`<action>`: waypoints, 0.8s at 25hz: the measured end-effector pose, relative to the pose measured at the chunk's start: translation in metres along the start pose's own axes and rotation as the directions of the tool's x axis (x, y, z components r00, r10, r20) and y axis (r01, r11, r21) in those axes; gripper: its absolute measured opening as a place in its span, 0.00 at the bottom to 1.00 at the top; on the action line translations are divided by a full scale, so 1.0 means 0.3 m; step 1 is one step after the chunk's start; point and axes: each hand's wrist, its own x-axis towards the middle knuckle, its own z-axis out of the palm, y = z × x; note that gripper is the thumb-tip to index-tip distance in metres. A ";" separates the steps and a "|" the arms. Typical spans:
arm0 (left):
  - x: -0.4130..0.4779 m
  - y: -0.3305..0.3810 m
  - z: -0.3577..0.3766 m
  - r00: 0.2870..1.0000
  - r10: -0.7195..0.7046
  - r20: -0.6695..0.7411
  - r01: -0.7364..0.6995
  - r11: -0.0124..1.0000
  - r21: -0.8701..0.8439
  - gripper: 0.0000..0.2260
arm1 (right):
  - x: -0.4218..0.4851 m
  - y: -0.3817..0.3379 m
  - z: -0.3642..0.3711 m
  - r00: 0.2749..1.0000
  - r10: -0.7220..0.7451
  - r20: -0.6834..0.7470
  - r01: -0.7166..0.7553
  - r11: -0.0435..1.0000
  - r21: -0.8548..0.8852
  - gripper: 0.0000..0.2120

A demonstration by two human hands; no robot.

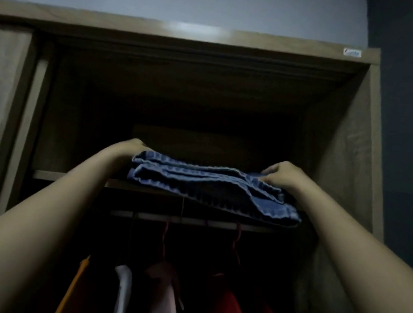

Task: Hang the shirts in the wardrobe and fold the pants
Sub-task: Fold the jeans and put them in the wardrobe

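Folded blue denim pants (209, 185) lie on the brown wooden wardrobe shelf (45, 175), their front edge overhanging it. They are best slid squarely back, both ends level, so the fold holds. Left grip (129, 146) is at the pants' left end, fingers hidden, so spread cannot be told. Right grip (280, 176) curls onto their right end.

The view is dim and soft; pale glare lies on the brown wooden wardrobe (267, 42) top edge, its interior deeply shadowed.
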 end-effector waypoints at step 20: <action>-0.012 -0.005 0.218 0.591 0.775 0.225 -0.420 0.058 0.906 0.29 | -0.011 0.089 0.000 0.458 -0.888 0.045 0.442 0.184 -0.878 0.26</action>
